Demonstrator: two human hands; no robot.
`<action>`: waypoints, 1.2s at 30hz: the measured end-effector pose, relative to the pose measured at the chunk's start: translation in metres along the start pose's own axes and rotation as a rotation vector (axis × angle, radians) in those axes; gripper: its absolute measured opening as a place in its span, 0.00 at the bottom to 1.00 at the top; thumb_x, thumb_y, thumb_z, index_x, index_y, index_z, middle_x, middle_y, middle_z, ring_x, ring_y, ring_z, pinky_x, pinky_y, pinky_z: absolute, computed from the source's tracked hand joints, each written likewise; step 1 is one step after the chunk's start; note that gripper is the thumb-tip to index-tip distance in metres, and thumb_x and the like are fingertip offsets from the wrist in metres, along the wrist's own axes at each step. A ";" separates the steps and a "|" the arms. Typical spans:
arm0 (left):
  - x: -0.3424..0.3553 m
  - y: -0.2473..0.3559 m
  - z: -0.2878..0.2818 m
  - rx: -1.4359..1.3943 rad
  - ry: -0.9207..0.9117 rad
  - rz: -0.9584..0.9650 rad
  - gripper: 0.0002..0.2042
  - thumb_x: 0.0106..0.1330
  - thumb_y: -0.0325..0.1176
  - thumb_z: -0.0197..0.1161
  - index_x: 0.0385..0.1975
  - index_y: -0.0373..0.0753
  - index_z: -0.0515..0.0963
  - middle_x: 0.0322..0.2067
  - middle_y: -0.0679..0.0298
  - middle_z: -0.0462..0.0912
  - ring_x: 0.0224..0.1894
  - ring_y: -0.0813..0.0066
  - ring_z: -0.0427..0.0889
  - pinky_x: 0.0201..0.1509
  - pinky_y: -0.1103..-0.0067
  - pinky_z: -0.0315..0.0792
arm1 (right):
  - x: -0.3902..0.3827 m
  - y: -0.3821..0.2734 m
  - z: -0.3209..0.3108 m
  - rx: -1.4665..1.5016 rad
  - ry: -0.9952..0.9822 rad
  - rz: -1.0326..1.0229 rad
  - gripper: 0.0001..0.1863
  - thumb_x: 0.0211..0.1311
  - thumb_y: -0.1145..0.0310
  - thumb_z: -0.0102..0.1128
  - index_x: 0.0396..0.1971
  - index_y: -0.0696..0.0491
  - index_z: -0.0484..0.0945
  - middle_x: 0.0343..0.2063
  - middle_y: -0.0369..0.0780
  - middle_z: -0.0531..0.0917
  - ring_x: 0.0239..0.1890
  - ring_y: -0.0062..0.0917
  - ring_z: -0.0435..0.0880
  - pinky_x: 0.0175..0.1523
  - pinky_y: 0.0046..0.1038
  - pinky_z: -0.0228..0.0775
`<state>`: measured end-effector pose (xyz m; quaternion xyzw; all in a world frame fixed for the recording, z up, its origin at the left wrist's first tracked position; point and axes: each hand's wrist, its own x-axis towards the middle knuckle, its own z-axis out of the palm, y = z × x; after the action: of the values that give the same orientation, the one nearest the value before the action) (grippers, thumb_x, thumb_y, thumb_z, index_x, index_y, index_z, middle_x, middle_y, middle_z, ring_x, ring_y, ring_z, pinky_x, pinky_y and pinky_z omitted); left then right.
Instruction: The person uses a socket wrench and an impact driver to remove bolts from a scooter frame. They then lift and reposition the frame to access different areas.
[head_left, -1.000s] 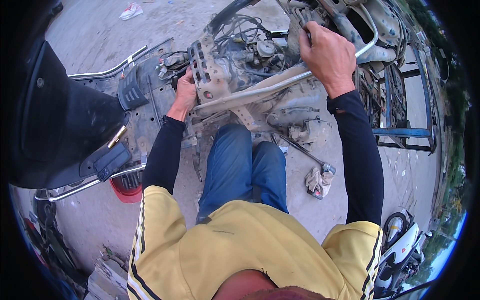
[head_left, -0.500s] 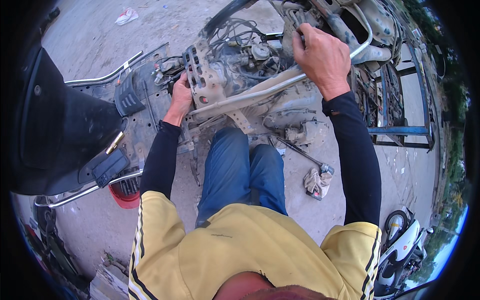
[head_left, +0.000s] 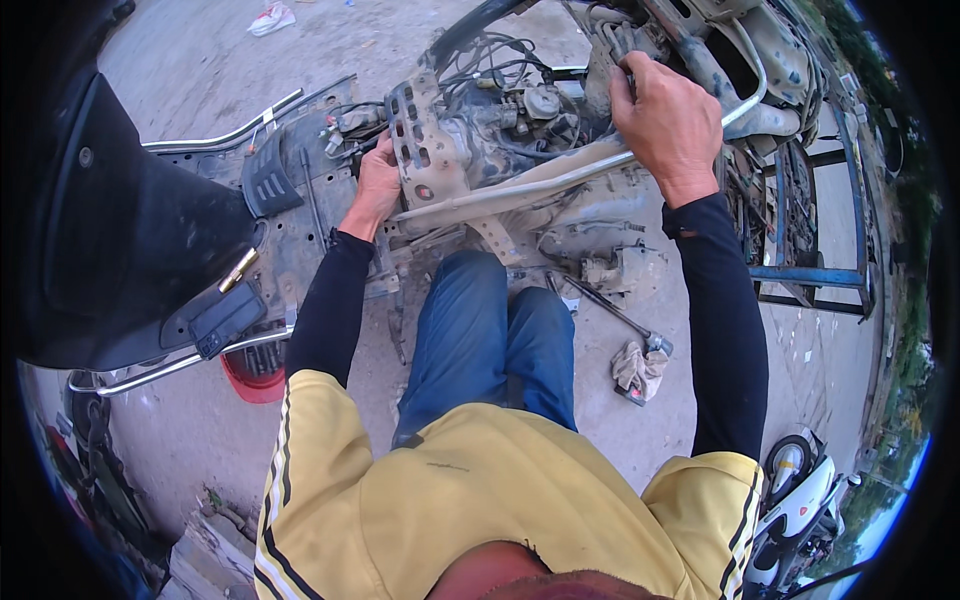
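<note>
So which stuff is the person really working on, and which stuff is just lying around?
Being worked on:
- stripped scooter frame, gripped by the left hand at its perforated metal plate
- the frame's pale tube, gripped by the right hand

Just lying about:
- long wrench on the ground
- crumpled rag
- red tray
- black seat
- white scooter

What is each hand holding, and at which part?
Right hand grips the frame tube near its upper end; left hand holds the perforated bracket's lower edge.
</note>
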<state>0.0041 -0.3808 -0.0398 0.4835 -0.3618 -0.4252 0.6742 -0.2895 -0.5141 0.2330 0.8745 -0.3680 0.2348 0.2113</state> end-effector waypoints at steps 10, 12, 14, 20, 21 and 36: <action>0.000 -0.004 -0.001 0.083 0.024 0.048 0.19 0.56 0.21 0.77 0.49 0.36 0.87 0.68 0.63 0.70 0.69 0.73 0.72 0.72 0.73 0.69 | -0.001 0.002 0.002 0.026 0.005 0.005 0.11 0.69 0.57 0.63 0.35 0.49 0.82 0.27 0.42 0.88 0.29 0.42 0.88 0.32 0.41 0.77; 0.000 -0.003 -0.001 0.094 0.014 0.069 0.20 0.56 0.21 0.77 0.50 0.36 0.87 0.67 0.63 0.71 0.69 0.73 0.72 0.72 0.74 0.69 | 0.000 0.001 0.002 0.025 0.005 0.004 0.11 0.69 0.57 0.63 0.35 0.49 0.82 0.27 0.42 0.88 0.29 0.42 0.88 0.32 0.41 0.77; 0.001 -0.006 -0.005 0.029 -0.009 0.043 0.20 0.56 0.21 0.77 0.50 0.36 0.87 0.67 0.64 0.71 0.69 0.73 0.72 0.72 0.74 0.69 | 0.001 0.001 0.001 0.023 -0.006 0.002 0.11 0.69 0.57 0.63 0.35 0.49 0.82 0.27 0.42 0.88 0.29 0.42 0.88 0.33 0.41 0.78; 0.000 -0.006 -0.002 -0.064 -0.004 -0.025 0.19 0.57 0.21 0.77 0.50 0.36 0.87 0.67 0.65 0.71 0.69 0.73 0.71 0.71 0.74 0.69 | -0.001 0.001 0.002 0.013 -0.009 0.006 0.11 0.69 0.57 0.63 0.36 0.49 0.82 0.27 0.41 0.88 0.30 0.42 0.88 0.33 0.41 0.78; 0.000 -0.004 -0.002 0.022 0.002 0.009 0.18 0.57 0.21 0.77 0.50 0.36 0.87 0.67 0.65 0.72 0.69 0.73 0.72 0.71 0.74 0.69 | -0.001 0.001 0.002 0.016 -0.007 0.006 0.11 0.69 0.57 0.63 0.36 0.49 0.82 0.27 0.41 0.88 0.30 0.42 0.88 0.33 0.41 0.78; 0.002 -0.004 -0.004 0.046 -0.022 0.015 0.19 0.57 0.21 0.76 0.50 0.34 0.86 0.66 0.67 0.72 0.67 0.73 0.74 0.70 0.76 0.69 | 0.000 0.001 0.001 0.012 -0.020 0.014 0.11 0.69 0.57 0.62 0.36 0.49 0.82 0.27 0.41 0.88 0.30 0.42 0.88 0.33 0.41 0.77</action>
<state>0.0077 -0.3815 -0.0445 0.4915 -0.3826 -0.4171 0.6619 -0.2901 -0.5148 0.2322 0.8755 -0.3748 0.2297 0.2005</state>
